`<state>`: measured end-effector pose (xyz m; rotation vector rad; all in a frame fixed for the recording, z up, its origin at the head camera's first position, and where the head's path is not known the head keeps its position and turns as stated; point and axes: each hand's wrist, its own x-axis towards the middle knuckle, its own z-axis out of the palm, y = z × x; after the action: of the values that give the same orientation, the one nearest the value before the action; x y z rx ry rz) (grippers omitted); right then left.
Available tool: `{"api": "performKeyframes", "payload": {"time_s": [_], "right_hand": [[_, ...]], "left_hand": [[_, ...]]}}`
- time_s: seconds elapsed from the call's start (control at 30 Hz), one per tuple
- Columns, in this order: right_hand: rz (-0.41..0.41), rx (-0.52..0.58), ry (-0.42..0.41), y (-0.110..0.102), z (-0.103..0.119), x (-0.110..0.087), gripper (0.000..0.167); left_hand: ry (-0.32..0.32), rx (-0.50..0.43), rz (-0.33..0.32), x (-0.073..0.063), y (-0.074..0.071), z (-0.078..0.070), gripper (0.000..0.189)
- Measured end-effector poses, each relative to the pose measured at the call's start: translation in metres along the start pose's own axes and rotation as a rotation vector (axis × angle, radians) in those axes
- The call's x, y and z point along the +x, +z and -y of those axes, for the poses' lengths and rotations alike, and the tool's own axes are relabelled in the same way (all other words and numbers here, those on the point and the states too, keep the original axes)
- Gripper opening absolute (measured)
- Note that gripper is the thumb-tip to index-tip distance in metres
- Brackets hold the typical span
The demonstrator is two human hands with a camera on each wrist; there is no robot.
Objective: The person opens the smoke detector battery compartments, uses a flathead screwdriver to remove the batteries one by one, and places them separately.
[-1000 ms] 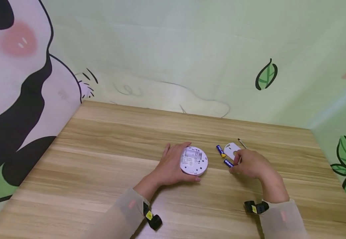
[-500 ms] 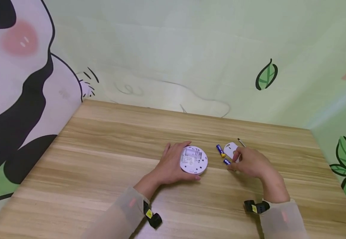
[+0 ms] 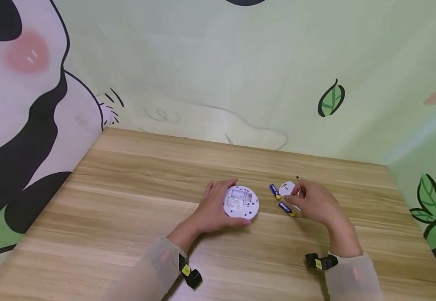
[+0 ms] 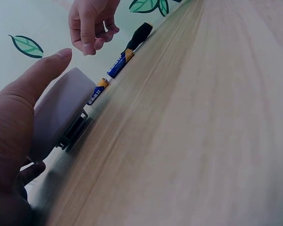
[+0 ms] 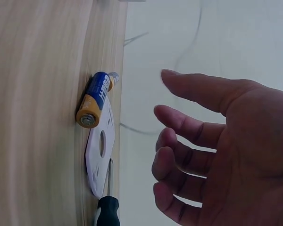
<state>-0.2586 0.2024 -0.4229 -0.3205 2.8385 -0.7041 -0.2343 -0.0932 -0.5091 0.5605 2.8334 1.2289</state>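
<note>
My left hand (image 3: pixel 215 207) grips the side of a round white smoke detector (image 3: pixel 241 203), fingers behind it and thumb along its front. The battery compartment, a printed label and small slots show on its upturned face. My right hand (image 3: pixel 317 202) hovers over the things at the right, thumb and fingers apart with nothing between them in the right wrist view. Below its fingertips lie two blue-and-yellow batteries, one farther back (image 3: pixel 275 192) and one nearer (image 3: pixel 286 209). A white mounting plate (image 5: pixel 102 160) lies beside them, partly hidden by this hand in the head view.
Behind the plate lies a screwdriver (image 5: pixel 108 212) with a dark handle, mostly covered by the right hand in the head view. The wooden tabletop (image 3: pixel 127 188) runs back to a printed green wall sheet (image 3: pixel 187 75).
My right hand has come off the nearer battery, which its fingers covered in part before and which now shows whole. The left hand keeps hold of the smoke detector; the view shifts slightly.
</note>
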Motion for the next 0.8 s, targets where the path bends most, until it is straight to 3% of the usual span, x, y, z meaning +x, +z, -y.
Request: {"api": "performKeyframes", "payload": {"time_s": [0.53, 0.8], "right_hand": [[-0.140, 0.067, 0.020, -0.001, -0.010, 0.006, 0.039], [-0.204, 0.097, -0.016, -0.001, -0.009, 0.011, 0.051]], "left_hand": [[-0.049, -0.082, -0.019, 0.007, 0.004, 0.004, 0.115], [-0.124, -0.194, -0.006, 0.012, -0.001, 0.007, 0.082]]}}
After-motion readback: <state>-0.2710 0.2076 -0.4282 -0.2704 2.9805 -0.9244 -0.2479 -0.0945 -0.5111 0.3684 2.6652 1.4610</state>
